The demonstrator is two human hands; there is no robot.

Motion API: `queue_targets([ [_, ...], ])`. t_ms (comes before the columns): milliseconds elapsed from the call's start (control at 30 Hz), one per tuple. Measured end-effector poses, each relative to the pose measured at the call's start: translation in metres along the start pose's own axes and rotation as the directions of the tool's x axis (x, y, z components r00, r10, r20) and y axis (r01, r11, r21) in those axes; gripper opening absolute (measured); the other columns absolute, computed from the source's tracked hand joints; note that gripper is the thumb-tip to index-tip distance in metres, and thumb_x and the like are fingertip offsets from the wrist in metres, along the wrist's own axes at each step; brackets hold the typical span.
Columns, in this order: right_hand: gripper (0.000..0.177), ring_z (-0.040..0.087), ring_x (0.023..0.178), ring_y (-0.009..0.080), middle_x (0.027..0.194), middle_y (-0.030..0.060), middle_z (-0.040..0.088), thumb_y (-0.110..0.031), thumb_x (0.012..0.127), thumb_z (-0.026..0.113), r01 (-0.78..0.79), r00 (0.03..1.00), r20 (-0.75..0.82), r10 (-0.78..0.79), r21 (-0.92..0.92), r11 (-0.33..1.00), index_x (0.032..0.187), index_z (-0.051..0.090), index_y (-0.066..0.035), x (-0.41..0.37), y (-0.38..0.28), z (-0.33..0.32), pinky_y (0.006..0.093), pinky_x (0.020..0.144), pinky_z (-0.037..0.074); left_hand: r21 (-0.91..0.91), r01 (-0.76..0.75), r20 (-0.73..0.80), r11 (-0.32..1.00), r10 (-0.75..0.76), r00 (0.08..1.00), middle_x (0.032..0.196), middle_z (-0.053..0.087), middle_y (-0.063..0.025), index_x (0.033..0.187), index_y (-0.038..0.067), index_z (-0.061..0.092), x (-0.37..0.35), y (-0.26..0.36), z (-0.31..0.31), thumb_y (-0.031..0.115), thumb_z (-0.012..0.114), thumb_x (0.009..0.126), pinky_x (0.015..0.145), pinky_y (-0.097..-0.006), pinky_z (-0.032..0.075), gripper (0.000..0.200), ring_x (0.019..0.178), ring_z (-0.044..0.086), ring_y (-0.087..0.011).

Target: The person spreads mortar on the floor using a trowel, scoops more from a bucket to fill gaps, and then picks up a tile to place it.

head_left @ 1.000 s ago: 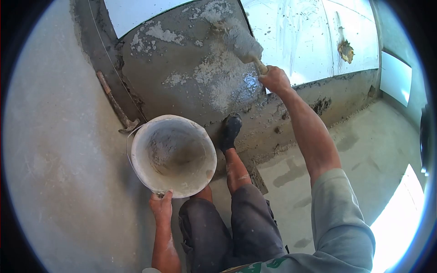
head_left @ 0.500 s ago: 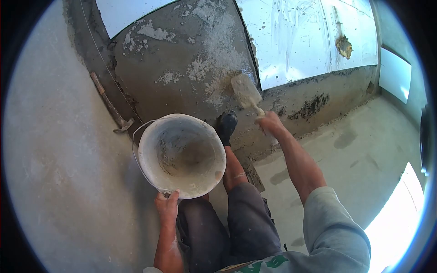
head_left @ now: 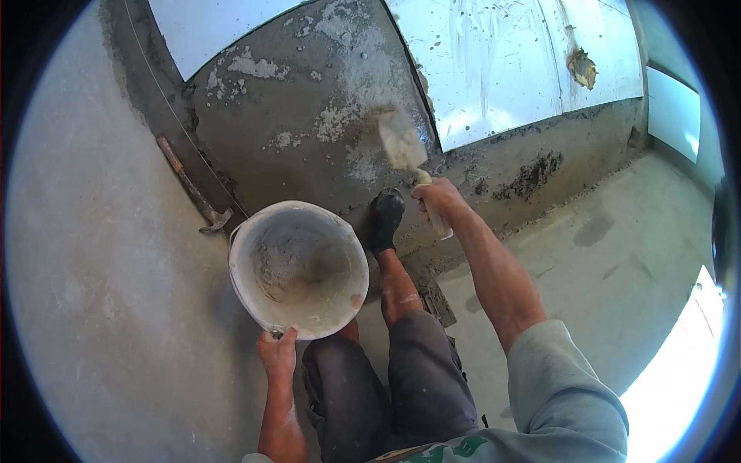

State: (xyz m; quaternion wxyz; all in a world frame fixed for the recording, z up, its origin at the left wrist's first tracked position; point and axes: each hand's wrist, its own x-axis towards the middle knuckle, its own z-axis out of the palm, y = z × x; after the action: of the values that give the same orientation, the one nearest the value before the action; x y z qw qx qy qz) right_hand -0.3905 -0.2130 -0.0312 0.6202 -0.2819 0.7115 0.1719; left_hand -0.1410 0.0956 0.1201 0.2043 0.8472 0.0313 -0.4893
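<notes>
Clock centre: the middle of the head view, with a dark shoe point(head_left: 387, 220) close beside it.
Right hand: at two o'clock, fingers point(head_left: 424, 206) together and wrapped round the trowel's handle.
Trowel point(head_left: 404, 148): near one o'clock, its blade blurred over the grey bed point(head_left: 266, 171), close to a panel corner; whether it touches the surface I cannot tell.
Left hand point(head_left: 278, 353): at seven o'clock, thumb and fingers clamped on the bucket's rim.
Bucket point(head_left: 328, 305): at eight o'clock, mouth facing the camera, grey residue on its inner wall.
Pale patches point(head_left: 336, 122): scattered across the bed, from eleven to twelve o'clock.
Panels: one point(head_left: 220, 27) at eleven o'clock, another point(head_left: 494, 73) between one and two.
Hammer point(head_left: 185, 179): between nine and ten o'clock, lying beside the string point(head_left: 166, 94).
Bed work: judged to be trowelling or spreading the grey material, bucket kept at hand.
Next stroke: would call for a steady blade angle, clear of the panel edge and shoe, with the bucket held firm.
</notes>
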Motion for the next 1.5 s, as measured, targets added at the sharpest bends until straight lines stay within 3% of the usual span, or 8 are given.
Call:
queue_targets([
  [267, 0.02, 0.063, 0.062, 0.0269, 0.067, 0.0149, 0.061, -0.018, 0.076, 0.064, 0.029, 1.0, -0.003, -0.031, -0.298, 0.954, 0.078, 0.061, 0.001, -0.019, 0.051, -0.004, 0.0408, 0.055, 0.049, -0.048, -0.038, -0.036, 0.998, 0.036, 0.999, 0.089, 0.067, -0.0071, 0.094, -0.006, 0.064, 0.0, 0.015, 0.011, 0.006, 0.067, 0.077, 0.073, -0.0273, 0.048, 0.021, 0.077, 0.06, -0.0124],
  [367, 0.026, 0.063, 0.084, 0.0401, 0.085, 0.0247, 0.065, -0.024, 0.077, 0.063, 0.185, 0.917, -0.142, -0.372, -0.675, 0.714, 0.092, 0.059, -0.003, -0.061, 0.074, 0.001, 0.0493, 0.072, 0.048, 0.006, -0.028, -0.034, 1.0, 0.029, 0.999, 0.087, 0.067, -0.0082, 0.093, -0.006, 0.064, 0.008, 0.02, 0.018, 0.01, 0.069, 0.075, 0.071, -0.0288, 0.049, 0.024, 0.075, 0.06, -0.0132],
  [500, 0.033, 0.063, 0.083, 0.0382, 0.084, 0.021, 0.063, -0.026, 0.076, 0.065, 0.231, 0.902, -0.068, -0.427, -0.758, 0.61, 0.099, 0.055, -0.005, -0.116, 0.063, 0.01, 0.0485, 0.073, 0.049, 0.004, -0.064, -0.052, 0.998, 0.064, 0.997, 0.084, 0.068, -0.0105, 0.09, -0.005, 0.064, 0.014, 0.015, 0.027, 0.017, 0.073, 0.073, 0.069, -0.0323, 0.05, 0.03, 0.074, 0.062, -0.0148],
  [667, 0.023, 0.065, 0.078, 0.0287, 0.079, 0.0088, 0.06, -0.022, 0.08, 0.062, 0.453, 0.669, 0.3, -0.68, -0.89, 0.053, 0.097, 0.056, -0.009, -0.101, 0.044, 0.04, 0.0398, 0.065, 0.05, 0.153, -0.059, -0.061, 0.987, 0.069, 0.996, 0.078, 0.07, -0.0145, 0.089, 0.0, 0.067, 0.005, 0.046, 0.046, 0.02, 0.072, 0.073, 0.07, -0.0351, 0.051, 0.027, 0.075, 0.069, -0.024],
  [767, 0.024, 0.064, 0.079, 0.0276, 0.088, 0.01, 0.061, -0.014, 0.08, 0.059, 0.351, 0.707, 0.32, -0.631, -0.933, -0.081, 0.101, 0.052, -0.006, -0.074, 0.025, 0.077, 0.041, 0.065, 0.049, 0.328, -0.077, -0.066, 0.941, 0.104, 0.992, 0.077, 0.069, -0.0167, 0.09, 0.002, 0.067, -0.003, 0.059, 0.055, 0.022, 0.073, 0.072, 0.069, -0.0379, 0.051, 0.027, 0.076, 0.069, -0.0317],
  [900, 0.016, 0.066, 0.083, 0.0201, 0.086, 0.0068, 0.064, -0.015, 0.082, 0.059, 0.171, 0.829, 0.212, -0.517, -0.977, -0.127, 0.095, 0.058, -0.006, -0.072, 0.023, 0.109, 0.035, 0.065, 0.051, 0.335, -0.164, -0.088, 0.928, 0.205, 0.975, 0.072, 0.067, -0.0162, 0.083, 0.004, 0.065, 0.002, 0.071, 0.066, 0.023, 0.074, 0.072, 0.065, -0.0416, 0.051, 0.024, 0.071, 0.066, -0.0363],
  [1267, 0.035, 0.068, 0.083, 0.0302, 0.085, 0.0148, 0.068, -0.026, 0.073, 0.068, 0.566, 0.821, 0.569, 0.038, -0.821, 0.074, 0.102, 0.061, -0.007, -0.122, 0.052, 0.076, 0.0423, 0.076, 0.053, 0.427, -0.143, -0.037, 0.893, 0.176, 0.984, 0.072, 0.066, -0.0179, 0.077, 0.004, 0.061, 0.004, 0.034, 0.047, 0.027, 0.074, 0.071, 0.068, -0.045, 0.051, 0.027, 0.073, 0.065, -0.0379],
  [1500, 0.033, 0.065, 0.082, 0.0363, 0.084, 0.0163, 0.067, -0.029, 0.073, 0.063, 0.663, 0.742, 0.645, -0.182, -0.664, 0.347, 0.102, 0.061, -0.013, -0.098, 0.078, 0.058, 0.0451, 0.074, 0.051, 0.171, 0.067, -0.092, 0.983, -0.051, 0.994, 0.074, 0.068, -0.0159, 0.084, -0.003, 0.065, 0.011, -0.032, 0.0, 0.026, 0.075, 0.071, 0.068, -0.0356, 0.051, 0.033, 0.07, 0.068, -0.025],
])
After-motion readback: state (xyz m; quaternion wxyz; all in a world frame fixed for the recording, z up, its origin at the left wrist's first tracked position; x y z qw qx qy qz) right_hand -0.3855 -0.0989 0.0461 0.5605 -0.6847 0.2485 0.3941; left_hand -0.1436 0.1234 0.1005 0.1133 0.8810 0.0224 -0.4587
